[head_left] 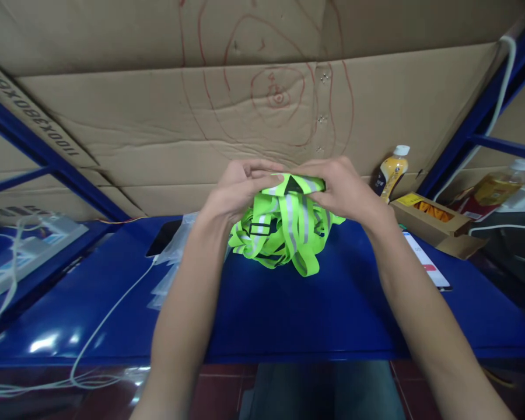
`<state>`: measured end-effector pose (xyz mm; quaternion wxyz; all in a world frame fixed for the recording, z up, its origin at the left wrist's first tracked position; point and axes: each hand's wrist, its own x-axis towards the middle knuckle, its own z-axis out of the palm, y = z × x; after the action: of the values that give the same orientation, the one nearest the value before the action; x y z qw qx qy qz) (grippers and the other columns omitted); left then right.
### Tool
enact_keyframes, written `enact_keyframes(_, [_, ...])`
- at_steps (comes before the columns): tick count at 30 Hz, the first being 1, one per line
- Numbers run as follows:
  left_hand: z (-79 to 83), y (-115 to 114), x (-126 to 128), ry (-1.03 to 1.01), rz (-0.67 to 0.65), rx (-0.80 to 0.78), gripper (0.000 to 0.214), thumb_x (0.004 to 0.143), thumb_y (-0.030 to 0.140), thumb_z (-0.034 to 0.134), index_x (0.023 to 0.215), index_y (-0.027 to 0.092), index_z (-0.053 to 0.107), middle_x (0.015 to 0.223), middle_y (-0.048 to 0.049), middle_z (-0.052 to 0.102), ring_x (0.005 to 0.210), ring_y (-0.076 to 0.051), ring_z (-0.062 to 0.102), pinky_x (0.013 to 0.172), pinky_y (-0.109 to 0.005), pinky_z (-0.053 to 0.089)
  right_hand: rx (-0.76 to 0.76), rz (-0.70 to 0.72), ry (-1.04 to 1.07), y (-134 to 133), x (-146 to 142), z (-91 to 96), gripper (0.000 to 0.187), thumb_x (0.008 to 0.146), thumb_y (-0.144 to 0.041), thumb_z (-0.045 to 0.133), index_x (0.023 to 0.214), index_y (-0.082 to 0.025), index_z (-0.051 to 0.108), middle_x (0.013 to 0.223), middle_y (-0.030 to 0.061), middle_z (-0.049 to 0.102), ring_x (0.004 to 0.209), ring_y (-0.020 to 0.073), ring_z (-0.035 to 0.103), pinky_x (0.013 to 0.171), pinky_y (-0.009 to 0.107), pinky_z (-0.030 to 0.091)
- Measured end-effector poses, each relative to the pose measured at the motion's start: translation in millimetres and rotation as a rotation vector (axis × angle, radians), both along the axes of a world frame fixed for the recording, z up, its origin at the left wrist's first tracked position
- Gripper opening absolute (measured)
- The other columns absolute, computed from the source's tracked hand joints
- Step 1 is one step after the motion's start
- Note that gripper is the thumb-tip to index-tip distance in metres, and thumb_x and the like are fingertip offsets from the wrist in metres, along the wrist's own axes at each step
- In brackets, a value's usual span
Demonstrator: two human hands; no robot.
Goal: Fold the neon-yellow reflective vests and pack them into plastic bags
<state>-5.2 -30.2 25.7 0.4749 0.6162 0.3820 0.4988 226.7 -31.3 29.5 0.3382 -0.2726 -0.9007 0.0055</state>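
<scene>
The left fingers point(262, 184) and right fingers point(315, 168) pinch the straps point(290, 219) at their far edge; the rest bunches nearer, over the table point(306, 326).

I count two bare hands, one left hand point(240, 189) and one right hand point(343, 186), on one bundle of neon straps point(289, 221); how many straps are in it, I can't tell. One black buckle point(259, 229) shows plainly. There are two bottles, one orange bottle point(392, 172) and one larger bottle point(496, 189), plus one small cardboard box point(415, 220) and one lit phone point(426, 259). The clear plastic bags point(168, 286) overlap too much to count.
</scene>
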Motion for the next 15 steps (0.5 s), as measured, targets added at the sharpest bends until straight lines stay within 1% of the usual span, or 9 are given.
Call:
enact_keyframes(2, [0.2, -1, -1, -0.025, 0.011, 0.023, 0.043, 0.063, 0.029, 0.1, 0.098, 0.015, 0.079, 0.091, -0.0088, 0.081, 0.073, -0.021, 0.076, 0.064, -0.031, 0.063, -0.033, 0.042, 0.005, -3, 0, 1.7, 0.034, 0.091, -0.021, 0.068, 0.123, -0.021, 0.081, 0.117, 0.0081, 0.08, 0.111, 0.028, 0.071, 0.098, 0.037, 0.047])
enact_keyframes(5, [0.6, -3, -3, -0.008, 0.014, 0.102, 0.044, 0.063, 0.026, 0.099, 0.101, 0.016, 0.078, 0.096, -0.0082, 0.081, 0.076, -0.02, 0.076, 0.065, -0.03, 0.063, -0.135, 0.105, 0.067, -3, 5, 2.8, 0.045, 0.089, -0.037, 0.078, 0.131, -0.022, 0.078, 0.13, 0.0087, 0.077, 0.12, 0.0296, 0.069, 0.105, 0.041, 0.049])
enact_keyframes(7, [0.9, -5, -2, 0.014, 0.014, 0.179, 0.045, 0.065, 0.027, 0.1, 0.103, 0.018, 0.077, 0.101, -0.0076, 0.081, 0.08, -0.02, 0.077, 0.067, -0.028, 0.063, -0.226, 0.128, 0.148, 0, 11, 1.5, 0.045, 0.091, -0.043, 0.078, 0.129, -0.02, 0.077, 0.129, 0.0095, 0.077, 0.116, 0.028, 0.069, 0.102, 0.04, 0.052])
enact_keyframes(9, [1.0, -5, -1, 0.037, 0.01, 0.27, 0.047, 0.067, 0.03, 0.1, 0.106, 0.02, 0.078, 0.103, -0.0067, 0.081, 0.086, -0.02, 0.077, 0.071, -0.028, 0.063, -0.337, 0.138, 0.185, 4, 15, -0.8, 0.039, 0.092, -0.048, 0.077, 0.117, -0.018, 0.078, 0.113, 0.0082, 0.078, 0.1, 0.024, 0.069, 0.088, 0.035, 0.054])
enact_keyframes(10, [0.9, -5, 0, 0.05, 0.004, 0.317, 0.046, 0.068, 0.032, 0.1, 0.107, 0.021, 0.078, 0.103, -0.0065, 0.081, 0.09, -0.021, 0.077, 0.074, -0.029, 0.063, -0.39, 0.143, 0.182, 6, 17, -2.0, 0.037, 0.092, -0.05, 0.078, 0.109, -0.017, 0.077, 0.103, 0.0065, 0.077, 0.091, 0.0214, 0.067, 0.079, 0.032, 0.052])
enact_keyframes(12, [0.1, -4, 1, 0.083, -0.02, 0.412, 0.042, 0.07, 0.034, 0.1, 0.104, 0.021, 0.079, 0.104, -0.0067, 0.081, 0.096, -0.022, 0.077, 0.08, -0.03, 0.062, -0.465, 0.16, 0.156, 10, 19, -3.8, 0.038, 0.09, -0.054, 0.08, 0.094, -0.017, 0.073, 0.085, 0.0024, 0.07, 0.077, 0.0165, 0.059, 0.067, 0.028, 0.045])
enact_keyframes(15, [-0.9, -3, 2, 0.141, -0.055, 0.515, 0.039, 0.075, 0.041, 0.098, 0.102, 0.02, 0.08, 0.108, -0.0077, 0.08, 0.102, -0.022, 0.076, 0.086, -0.03, 0.06, -0.478, 0.168, 0.156, 12, 19, -4.9, 0.042, 0.089, -0.056, 0.081, 0.083, -0.016, 0.068, 0.073, -0.0012, 0.06, 0.068, 0.0122, 0.048, 0.06, 0.026, 0.034])
